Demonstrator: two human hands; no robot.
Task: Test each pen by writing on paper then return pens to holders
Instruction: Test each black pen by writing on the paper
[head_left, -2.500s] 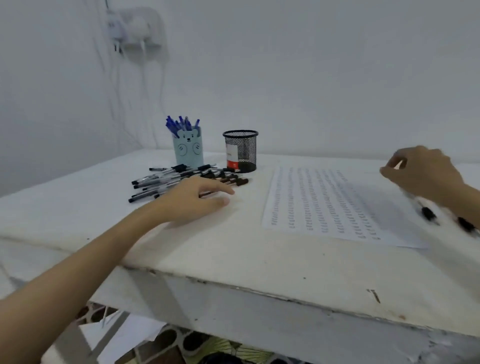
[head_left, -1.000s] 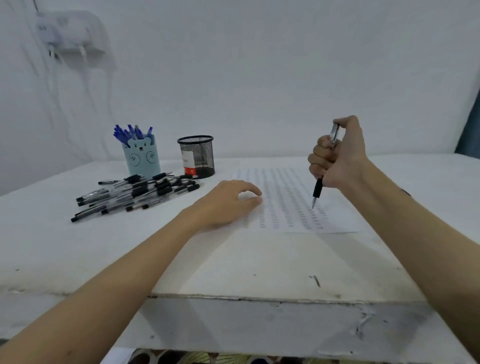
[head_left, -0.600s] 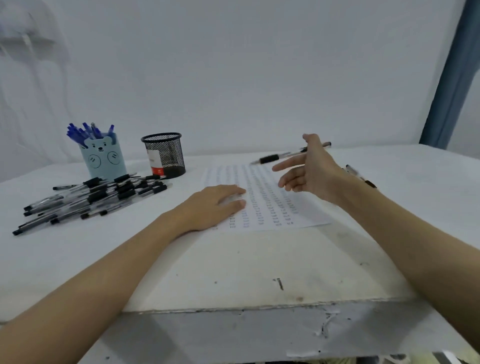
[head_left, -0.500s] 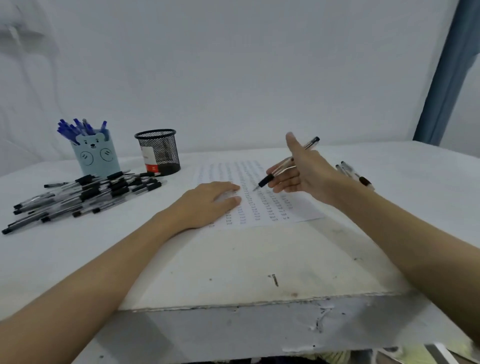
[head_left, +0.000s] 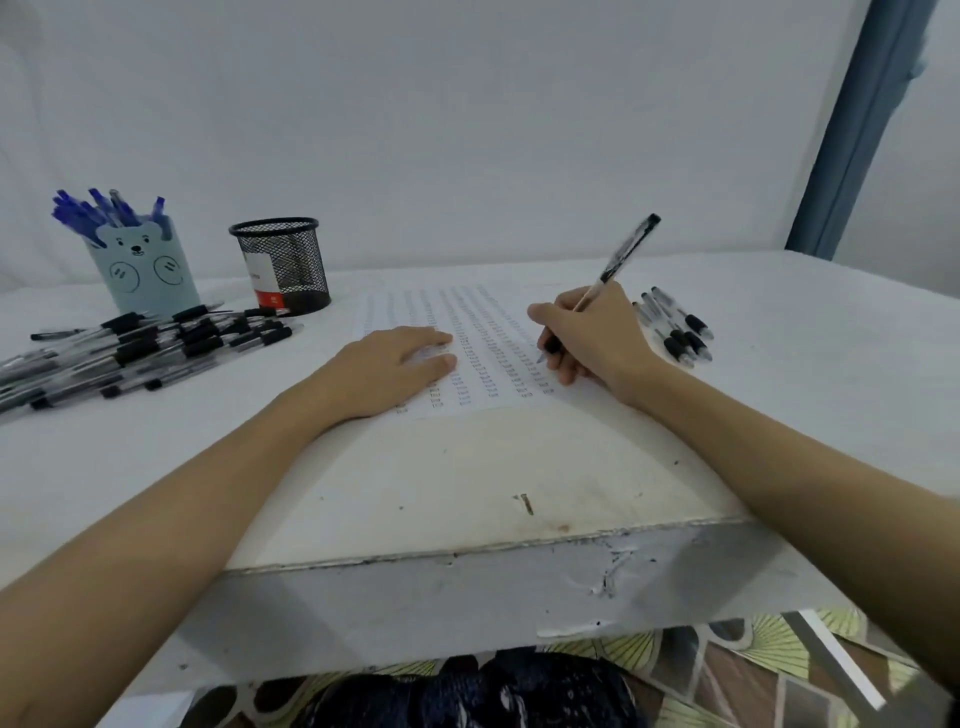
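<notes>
Pen (head_left: 618, 261): pinched in the right hand (head_left: 595, 338), barrel slanting up past the grip, tip on the paper (head_left: 483, 332). Left hand (head_left: 387, 369): flat on the paper's left side, holding nothing.

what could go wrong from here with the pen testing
The few black pens beside the right hand lie loose, so the wrist might knock them as the pen it holds writes. The paper is steadied only by the left hand on its near left part; it could shift if that lifts. The big pile of pens lies far from the smaller group, so tested and untested pens might get confused.
</notes>
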